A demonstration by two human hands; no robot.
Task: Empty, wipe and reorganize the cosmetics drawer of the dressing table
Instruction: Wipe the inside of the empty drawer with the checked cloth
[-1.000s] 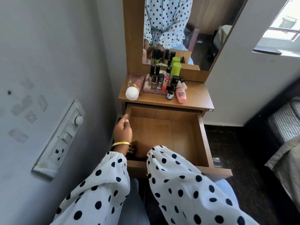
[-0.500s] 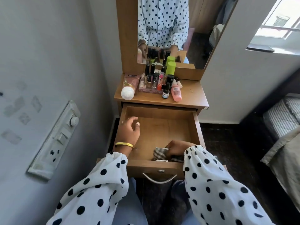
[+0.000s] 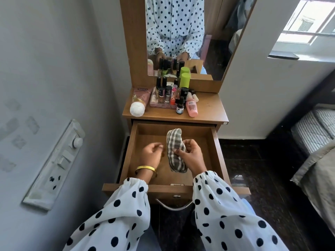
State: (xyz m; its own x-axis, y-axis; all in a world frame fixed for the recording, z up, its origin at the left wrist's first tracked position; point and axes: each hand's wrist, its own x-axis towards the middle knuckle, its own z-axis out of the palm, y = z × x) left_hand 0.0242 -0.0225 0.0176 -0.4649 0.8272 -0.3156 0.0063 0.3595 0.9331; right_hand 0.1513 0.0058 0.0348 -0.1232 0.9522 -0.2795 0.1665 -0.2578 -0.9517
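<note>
**A:** What sits at the centre?

**B:** The drawer (image 3: 215, 153), pulled fully out below the tabletop (image 3: 210, 113). Its wooden floor shows nothing but a checked cloth (image 3: 175, 142), which a second ago was bunched at the front edge under the right hand. Now it is lifted, hanging as a long fold over the middle of the drawer.

**A:** And the hands?

**B:** The right hand (image 3: 192, 154) pinches the cloth near its middle, fingers curled round the fabric. The left hand (image 3: 151, 153), wearing a gold bangle (image 3: 146, 169), has come off the drawer's left wall and hovers just beside the cloth, fingers loosely curled, holding nothing.

**A:** What does that mean for the job?

**B:** Emptying looks done. She seems to be refolding the cloth, so wiping is probably under way or starting.

**A:** Where did the cosmetics go?

**B:** Onto the tabletop, clustered before the mirror (image 3: 181, 33): small bottles (image 3: 166, 95), a green can (image 3: 184, 80), a pink bottle (image 3: 191, 107), a tube (image 3: 139, 104) lying down.

**A:** Anything unclear?

**B:** Labels are too small to read. The sleeves hide the drawer's front corners, and whether the left fingertips touch the cloth cannot be told.
</note>
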